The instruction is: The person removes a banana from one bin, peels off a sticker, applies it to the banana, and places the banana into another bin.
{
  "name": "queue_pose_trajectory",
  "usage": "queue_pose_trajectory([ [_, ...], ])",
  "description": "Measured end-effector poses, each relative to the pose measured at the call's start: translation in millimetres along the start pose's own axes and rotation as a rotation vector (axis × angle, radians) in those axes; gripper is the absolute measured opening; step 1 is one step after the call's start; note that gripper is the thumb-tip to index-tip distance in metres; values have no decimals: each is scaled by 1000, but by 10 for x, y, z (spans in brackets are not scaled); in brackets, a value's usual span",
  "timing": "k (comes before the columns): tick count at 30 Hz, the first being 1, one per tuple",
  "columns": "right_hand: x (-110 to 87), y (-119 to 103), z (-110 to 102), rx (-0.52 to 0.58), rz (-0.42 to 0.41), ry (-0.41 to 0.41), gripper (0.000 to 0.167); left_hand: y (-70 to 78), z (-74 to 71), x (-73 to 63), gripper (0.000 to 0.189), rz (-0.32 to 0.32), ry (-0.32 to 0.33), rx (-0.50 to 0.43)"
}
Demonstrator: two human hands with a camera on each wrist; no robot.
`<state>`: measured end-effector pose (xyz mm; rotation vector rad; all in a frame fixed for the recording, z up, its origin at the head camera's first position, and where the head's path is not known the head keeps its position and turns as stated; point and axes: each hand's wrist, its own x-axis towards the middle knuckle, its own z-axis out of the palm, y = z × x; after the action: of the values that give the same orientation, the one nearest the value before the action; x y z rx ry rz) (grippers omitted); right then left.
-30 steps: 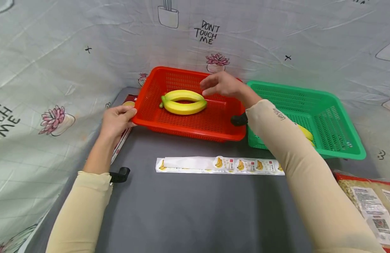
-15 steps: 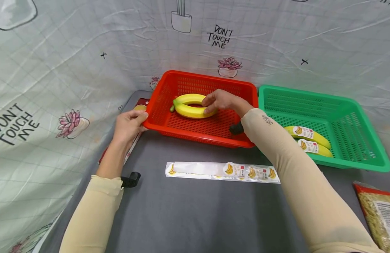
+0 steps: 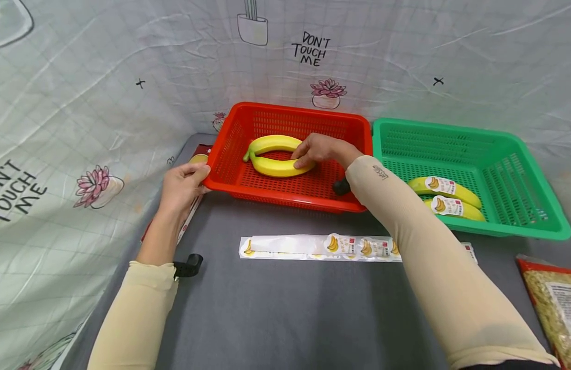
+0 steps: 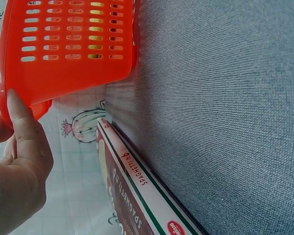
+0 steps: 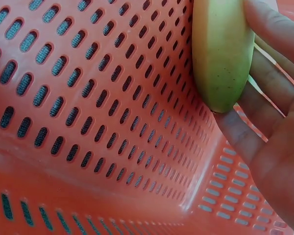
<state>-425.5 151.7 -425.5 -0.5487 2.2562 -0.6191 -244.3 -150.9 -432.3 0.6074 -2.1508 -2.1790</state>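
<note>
Two yellow bananas lie in the red basket (image 3: 285,201), their green-tinged stems meeting at the left. My right hand (image 3: 319,149) reaches in and grips the right end of the front banana (image 3: 278,167); in the right wrist view the thumb lies along this banana (image 5: 220,58) with the fingers behind it. The rear banana (image 3: 273,142) curves just beyond, its right end partly hidden by the hand. At the basket's front left corner my left hand (image 3: 181,187) holds the rim. The left wrist view has that hand (image 4: 22,161) pinching the basket edge (image 4: 5,73).
A green basket (image 3: 551,216) on the right contains two bananas with stickers. Strips of banana stickers (image 3: 285,245) lie in front of the red basket. A spaghetti box (image 4: 137,181) is beside the left hand. At the right edge lies a red-topped bag (image 3: 553,303).
My right hand has come down from above the basket onto the front banana and taken hold of its right end. The left hand keeps its hold on the rim. The head view has shifted.
</note>
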Motion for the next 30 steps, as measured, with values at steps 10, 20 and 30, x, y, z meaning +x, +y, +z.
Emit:
queue_pose_trajectory([
  [10,-61,5,-4,-18,-2,15,37,10,33,-25,40,5,-3,11],
  [20,-154,-25,-25,-17,-17,30,37,36,64,-34,39,-4,3,12],
  [30,-343,-188,-83,11,-75,64,35,25,13,-2,36,-36,32,39],
])
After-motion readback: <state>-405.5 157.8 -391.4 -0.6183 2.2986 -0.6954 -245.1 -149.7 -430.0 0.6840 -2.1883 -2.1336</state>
